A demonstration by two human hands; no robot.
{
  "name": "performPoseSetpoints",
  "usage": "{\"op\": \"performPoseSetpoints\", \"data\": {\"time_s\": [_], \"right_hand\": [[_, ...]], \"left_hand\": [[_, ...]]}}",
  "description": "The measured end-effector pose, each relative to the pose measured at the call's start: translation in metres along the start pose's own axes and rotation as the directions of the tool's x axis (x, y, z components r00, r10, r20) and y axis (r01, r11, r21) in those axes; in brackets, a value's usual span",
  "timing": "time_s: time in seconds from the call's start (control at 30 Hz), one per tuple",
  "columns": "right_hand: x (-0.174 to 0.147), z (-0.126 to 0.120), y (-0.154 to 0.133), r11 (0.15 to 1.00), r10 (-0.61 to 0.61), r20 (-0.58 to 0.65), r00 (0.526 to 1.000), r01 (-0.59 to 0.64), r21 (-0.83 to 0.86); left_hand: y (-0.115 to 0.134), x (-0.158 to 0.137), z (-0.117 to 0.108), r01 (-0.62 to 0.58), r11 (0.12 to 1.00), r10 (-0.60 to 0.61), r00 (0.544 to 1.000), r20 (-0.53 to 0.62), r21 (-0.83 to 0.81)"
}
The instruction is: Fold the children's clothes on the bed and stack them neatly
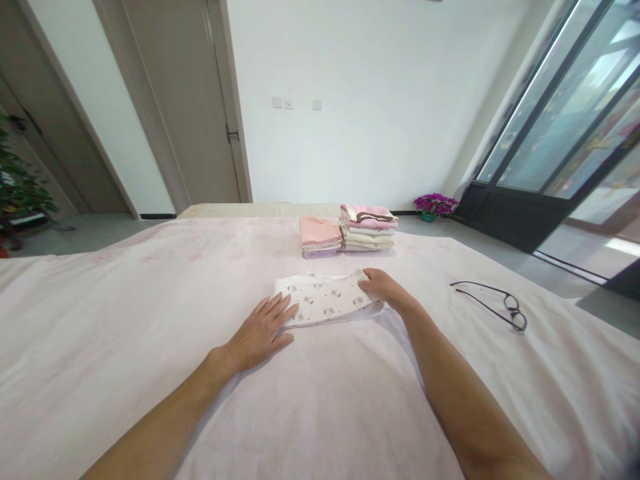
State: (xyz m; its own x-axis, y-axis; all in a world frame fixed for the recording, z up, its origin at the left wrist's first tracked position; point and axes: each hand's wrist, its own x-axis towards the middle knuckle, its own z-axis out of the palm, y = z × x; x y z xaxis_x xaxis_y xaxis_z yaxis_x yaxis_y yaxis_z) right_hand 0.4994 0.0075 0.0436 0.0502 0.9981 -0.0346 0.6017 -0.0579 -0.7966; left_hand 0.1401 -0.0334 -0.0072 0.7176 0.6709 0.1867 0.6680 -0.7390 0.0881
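Two bare hands worked a white printed cloth on a pale pink sheet.
The white printed cloth [325, 301] lay folded into a long flat strip near the middle of the pale pink sheet [320, 400], its front edge toward the person. The left hand [263, 332] rested palm down at its left end, fingers extended and slightly spread, fingertips on the fabric and thumb held out to the side. The right hand [383, 287] pinched the upper right corner between thumb and fingers. Beyond the cloth stood a low stack of folded cloths topped in peach pink [320, 233], just beside a taller stack of cream and pink folded cloths [369, 230]. Dark-framed eyeglasses [515, 312] lay with temples unfolded, to the right of the right forearm.
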Motion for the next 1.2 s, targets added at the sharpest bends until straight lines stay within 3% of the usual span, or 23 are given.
{"op": "performPoseSetpoints", "data": {"time_s": [0.17, 0.33, 0.77, 0.93, 1.07, 1.13, 1.2], "right_hand": [[0.004, -0.007, 0.007, 0.958, -0.066, -0.033, 0.997, 0.054, -0.28], [0.006, -0.008, 0.012, 0.868, -0.025, -0.023, 0.999, 0.011, -0.497], [-0.004, -0.01, 0.008, 0.763, 0.035, -0.045, 0.998, -0.056, -0.644], [-0.012, -0.009, -0.003, 0.638, 0.043, -0.079, 0.996, -0.088, -0.765], [-0.021, 0.011, -0.023, 0.599, -0.177, -0.179, 0.968, -0.039, -0.8], [-0.026, 0.033, -0.032, 0.611, -0.323, -0.134, 0.937, 0.098, -0.786], [-0.029, 0.057, -0.034, 0.582, -0.438, -0.006, 0.899, 0.278, -0.764]], "left_hand": [[0.004, 0.0, -0.003, -0.001, 1.0, 0.0, 1.0, 0.014, 0.018], [0.006, 0.002, -0.003, -0.012, 1.0, 0.012, 1.0, 0.027, 0.014], [0.008, 0.003, -0.003, -0.019, 0.999, 0.021, 0.999, 0.047, -0.038], [0.01, 0.003, -0.004, -0.01, 0.999, 0.013, 0.998, 0.067, -0.045], [0.011, 0.004, -0.005, -0.001, 0.999, 0.005, 0.996, 0.084, -0.048], [0.011, 0.004, -0.005, -0.008, 0.999, 0.013, 0.996, 0.086, -0.049], [0.01, 0.004, -0.005, -0.02, 0.999, 0.024, 0.996, 0.085, -0.047]]}}
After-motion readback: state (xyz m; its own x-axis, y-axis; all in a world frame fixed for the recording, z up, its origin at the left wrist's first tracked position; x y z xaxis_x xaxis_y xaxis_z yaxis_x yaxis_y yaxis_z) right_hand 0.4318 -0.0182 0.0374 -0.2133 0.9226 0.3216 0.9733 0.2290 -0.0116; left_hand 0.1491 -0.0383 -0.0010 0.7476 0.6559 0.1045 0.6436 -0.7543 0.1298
